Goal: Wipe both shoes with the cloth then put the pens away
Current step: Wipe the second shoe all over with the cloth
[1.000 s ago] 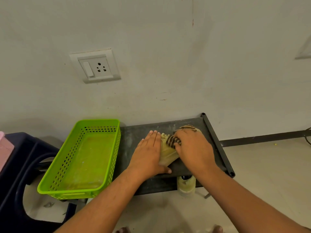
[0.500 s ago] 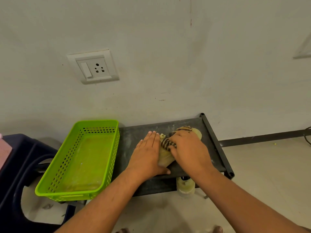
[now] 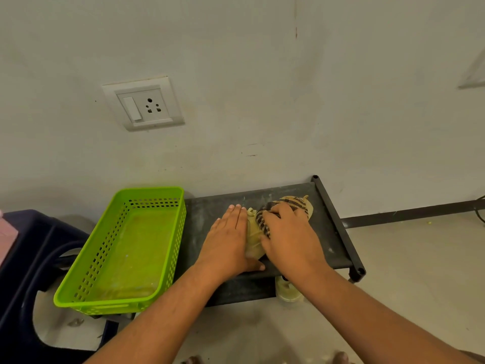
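Note:
A pale yellow shoe [image 3: 252, 239] lies on the top of a low black rack [image 3: 333, 232], mostly covered by my hands. My left hand [image 3: 229, 241] lies flat with straight fingers against the shoe's left side. My right hand [image 3: 290, 237] grips a brown-and-tan striped cloth [image 3: 286, 204] and presses it onto the shoe. A second pale shoe [image 3: 287, 290] shows partly under the rack's front edge. No pens are in view.
A bright green perforated basket [image 3: 126, 248] stands to the left of the rack, resting on a dark blue plastic stool [image 3: 29, 271]. A wall with a switch-and-socket plate [image 3: 143, 103] rises close behind. Pale floor lies to the right and in front.
My right hand has slid the striped cloth toward me along the shoe and slightly back again. My left hand has stayed in place.

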